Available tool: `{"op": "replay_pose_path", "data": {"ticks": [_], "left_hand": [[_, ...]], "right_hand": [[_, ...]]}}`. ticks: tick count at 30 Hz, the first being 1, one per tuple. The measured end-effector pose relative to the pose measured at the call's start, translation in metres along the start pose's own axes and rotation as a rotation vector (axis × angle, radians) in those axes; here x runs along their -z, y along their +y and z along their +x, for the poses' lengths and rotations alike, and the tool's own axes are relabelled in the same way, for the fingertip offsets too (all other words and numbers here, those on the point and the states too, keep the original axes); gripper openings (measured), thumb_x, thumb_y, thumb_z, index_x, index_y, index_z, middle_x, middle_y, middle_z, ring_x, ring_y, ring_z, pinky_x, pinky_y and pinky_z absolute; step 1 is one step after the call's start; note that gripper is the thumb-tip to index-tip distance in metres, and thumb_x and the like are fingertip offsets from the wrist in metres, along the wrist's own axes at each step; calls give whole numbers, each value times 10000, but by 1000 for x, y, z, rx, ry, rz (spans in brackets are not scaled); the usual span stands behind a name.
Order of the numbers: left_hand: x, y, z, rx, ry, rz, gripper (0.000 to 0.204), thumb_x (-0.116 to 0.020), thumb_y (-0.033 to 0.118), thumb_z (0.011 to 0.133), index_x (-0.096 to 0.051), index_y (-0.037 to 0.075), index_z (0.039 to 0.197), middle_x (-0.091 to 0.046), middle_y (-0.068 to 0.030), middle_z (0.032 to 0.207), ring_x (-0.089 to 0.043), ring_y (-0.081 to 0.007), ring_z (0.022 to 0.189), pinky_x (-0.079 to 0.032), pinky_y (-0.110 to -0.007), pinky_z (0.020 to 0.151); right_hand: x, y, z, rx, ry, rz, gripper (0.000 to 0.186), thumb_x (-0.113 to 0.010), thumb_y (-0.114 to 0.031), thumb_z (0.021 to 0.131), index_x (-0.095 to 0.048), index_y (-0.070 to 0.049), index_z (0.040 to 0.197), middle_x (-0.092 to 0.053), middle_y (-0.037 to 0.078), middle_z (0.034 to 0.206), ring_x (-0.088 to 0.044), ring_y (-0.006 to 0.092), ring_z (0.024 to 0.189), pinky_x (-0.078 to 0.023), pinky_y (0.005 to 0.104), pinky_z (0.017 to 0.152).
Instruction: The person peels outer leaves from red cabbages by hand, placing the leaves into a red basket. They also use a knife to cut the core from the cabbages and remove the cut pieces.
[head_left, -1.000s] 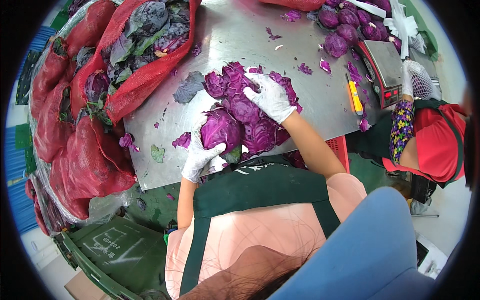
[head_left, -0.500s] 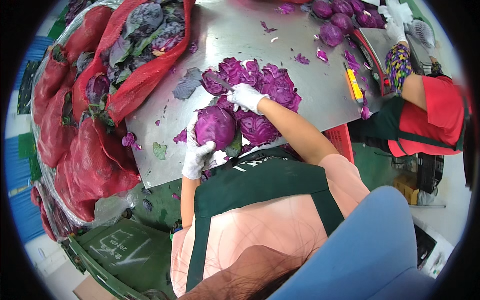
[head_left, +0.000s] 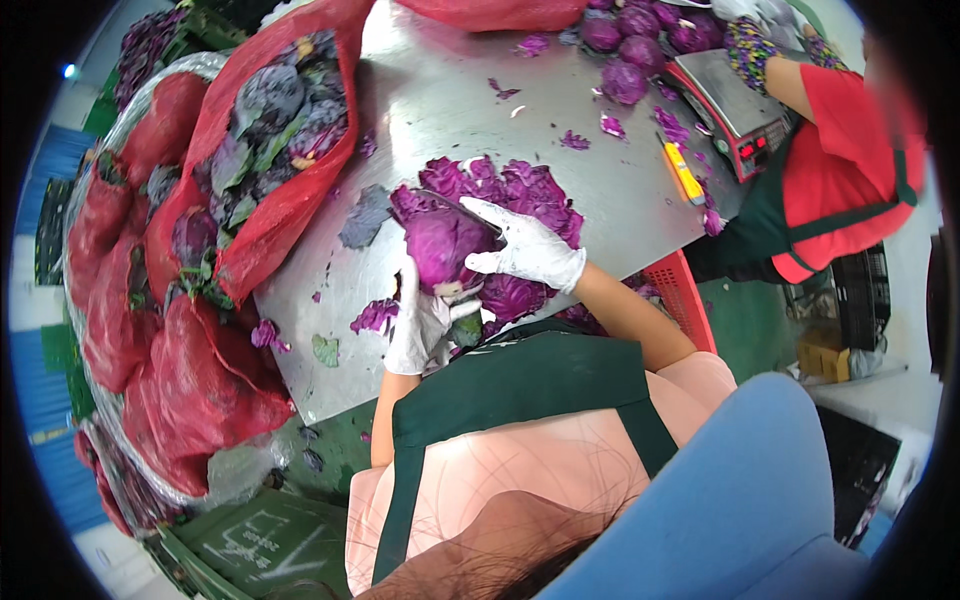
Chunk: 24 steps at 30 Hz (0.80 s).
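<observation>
A round red cabbage (head_left: 448, 247) is held above the metal table in front of me. My left hand (head_left: 425, 325), in a white glove, cups it from below and the left, the fingers wrapped around its underside. My right hand (head_left: 530, 247), also gloved in white, grips a knife (head_left: 465, 207) whose thin dark blade runs left over the top of the cabbage. The right thumb is close against the cabbage's right side. Behind and beside both hands lies a pile of loose purple cabbage leaves (head_left: 540, 195). A grey-purple outer leaf (head_left: 365, 217) rests left of the pile.
Red mesh sacks (head_left: 190, 370) of cabbages crowd the left side. More cabbages (head_left: 625, 80) sit at the far right beside a red scale (head_left: 735, 125). A yellow cutter (head_left: 682, 172) lies near the table's right edge. A co-worker in red (head_left: 850, 190) stands there. A green bin (head_left: 255, 545) is at lower left.
My right hand and the knife have come down from the leaf pile onto the cabbage. The cabbage has turned in my left hand, which now sits more beneath it. My view has shifted slightly.
</observation>
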<state>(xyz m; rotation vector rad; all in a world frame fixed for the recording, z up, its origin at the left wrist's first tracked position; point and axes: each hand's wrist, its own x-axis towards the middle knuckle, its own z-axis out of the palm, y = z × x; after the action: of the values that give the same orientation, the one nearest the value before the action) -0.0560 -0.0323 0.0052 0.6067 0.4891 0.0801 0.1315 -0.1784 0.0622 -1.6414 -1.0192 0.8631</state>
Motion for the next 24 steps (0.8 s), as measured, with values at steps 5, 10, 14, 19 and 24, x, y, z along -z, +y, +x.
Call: {"op": "replay_pose_path", "data": {"ticks": [5,10,14,19,24], "left_hand": [[-25,1,13,-419,253,894,1016,-846,409,789,-281,-39,1504,-478,-199,1417,-525,-297,1269,-436,-381,1064],[-18,-10,62,-594,287,978,1180,-962,348,628,-263,-55,1489,-415,-215,1437,-455,-287,1321,-391,-395,1107],[-25,-3,83,-587,303,864,1153,-974,313,613,-285,-44,1465,-460,-194,1384,-509,-248,1253,-432,-369,1073],[-37,11,104,-639,246,991,1228,-968,227,630,-175,-55,1524,-440,-197,1426,-509,-252,1277,-440,-353,1074],[-22,-1,119,-709,275,908,1143,-957,212,626,-250,-79,1475,-518,-170,1389,-540,-237,1252,-434,-345,1078]], "right_hand": [[4,42,5,-362,153,40,900,-771,-521,818,-418,-49,1498,-676,181,1028,-674,261,920,-513,372,859],[6,59,18,-206,276,-282,800,-665,-644,843,-580,-42,1363,-717,216,873,-712,317,855,-538,407,805],[22,60,36,-365,235,-150,697,-567,-693,887,-722,-28,1025,-699,162,723,-698,290,720,-526,407,726],[46,70,45,-178,437,-352,538,-628,-534,923,-667,-45,1144,-726,183,910,-706,336,826,-538,408,765],[40,11,33,44,115,-882,744,-465,-77,917,-224,-288,1589,-632,242,1088,-671,408,883,-549,491,762]]}}
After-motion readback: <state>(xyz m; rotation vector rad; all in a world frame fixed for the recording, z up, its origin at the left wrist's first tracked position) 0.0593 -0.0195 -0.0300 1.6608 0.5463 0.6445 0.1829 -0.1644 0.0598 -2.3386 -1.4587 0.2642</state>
